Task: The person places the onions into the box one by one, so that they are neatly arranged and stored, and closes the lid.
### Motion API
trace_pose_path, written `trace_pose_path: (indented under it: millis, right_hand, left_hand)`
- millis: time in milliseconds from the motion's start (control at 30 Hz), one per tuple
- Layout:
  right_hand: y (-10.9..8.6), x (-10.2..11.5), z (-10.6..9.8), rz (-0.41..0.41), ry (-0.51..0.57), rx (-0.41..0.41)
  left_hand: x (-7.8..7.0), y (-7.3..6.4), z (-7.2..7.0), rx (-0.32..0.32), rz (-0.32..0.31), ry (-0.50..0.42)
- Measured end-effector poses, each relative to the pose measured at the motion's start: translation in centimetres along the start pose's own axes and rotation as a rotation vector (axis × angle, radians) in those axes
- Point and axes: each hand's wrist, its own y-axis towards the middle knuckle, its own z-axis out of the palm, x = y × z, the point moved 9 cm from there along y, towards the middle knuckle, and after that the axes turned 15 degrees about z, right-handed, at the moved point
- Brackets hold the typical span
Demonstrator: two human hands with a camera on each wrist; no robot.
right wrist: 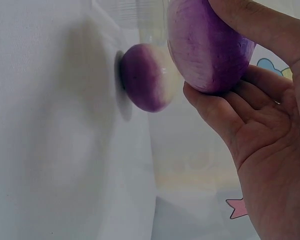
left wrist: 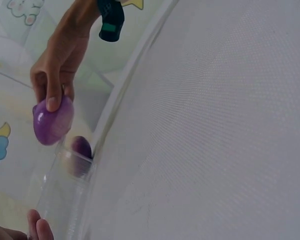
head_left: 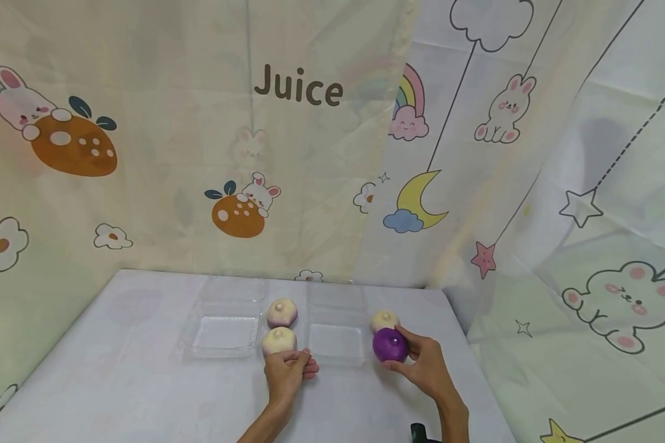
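Note:
My right hand (head_left: 423, 364) grips a purple-and-cream turnip-like ball (head_left: 390, 345) between thumb and fingers, its purple end and small nub showing in the head view. Just beyond it sits a similar ball (right wrist: 147, 77), purple below and cream above, apart from the held one in the right wrist view. My left hand (head_left: 289, 374) is at the near edge of a cream-topped ball (head_left: 279, 340); I cannot tell whether its fingers hold it. Behind that ball lies another (head_left: 282, 312), cream above and purple below.
Two clear plastic boxes with raised lids stand on the white table (head_left: 144, 375): a left box (head_left: 224, 332) and a middle box (head_left: 335, 343) between the pairs of balls. A dark green object (head_left: 418, 432) shows beside the right forearm. Printed curtains (head_left: 310, 141) hang behind.

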Motion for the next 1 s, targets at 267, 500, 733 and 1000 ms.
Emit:
trace_pose_path:
  millis: [267,500,733,1000]
  right_hand:
    - [0.0,0.4,0.2,-0.015,0.014,-0.007]
    - [-0.1,0.9,0.5,-0.02,0.01,-0.019]
    - [0.1,1.4,0.8,-0.05,0.035,-0.037]
    - [0.6,1.3,1.4,-0.046,0.035,-0.016]
  left_hand:
    - [-0.1,0.0,0.0,-0.004,0.004,-0.005]
    - [0.2,0.0,0.0,-0.007,-0.01,0.003]
    - [0.4,0.3,0.0,-0.001,-0.012,-0.01]
    - [0.3,0.1,-0.1,0.003,-0.026,-0.01]
